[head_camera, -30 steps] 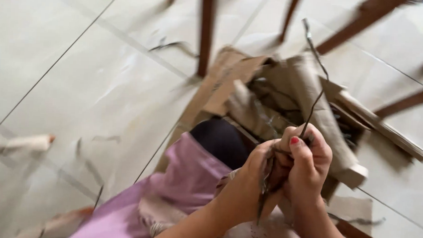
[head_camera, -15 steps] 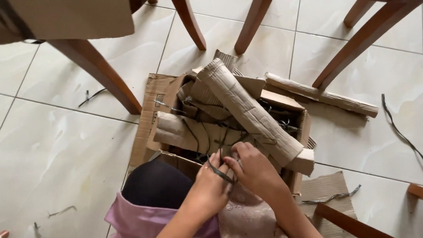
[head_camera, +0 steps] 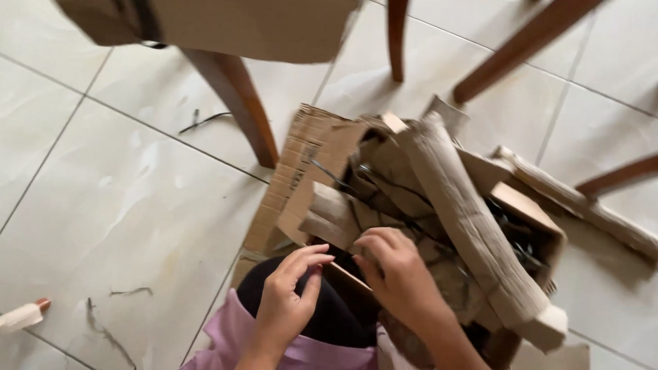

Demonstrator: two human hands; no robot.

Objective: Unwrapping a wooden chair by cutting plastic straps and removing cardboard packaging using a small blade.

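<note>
A: Largest element of the scene?
B: The tiled floor (head_camera: pixel 106 197), pale, with dark thin scraps lying on it; brown wooden chair legs (head_camera: pixel 236 103) stand at the top of the view, one just beside the box.

A: Next in size?
B: An open cardboard box (head_camera: pixel 300 169) on the floor, stuffed with folded cardboard and dark strips. A long corrugated cardboard roll (head_camera: pixel 475 228) lies slantwise across its top; a second roll (head_camera: pixel 601 215) lies on the floor to the right.

A: And the hands?
B: The right hand (head_camera: pixel 399 273) rests on the cardboard pieces at the box's near edge, fingers curled down onto them; whether it grips one cannot be told. The left hand (head_camera: pixel 287 301) hovers just beside it, over the dark-clad knee (head_camera: pixel 330 318), fingers loosely bent, holding nothing
</note>
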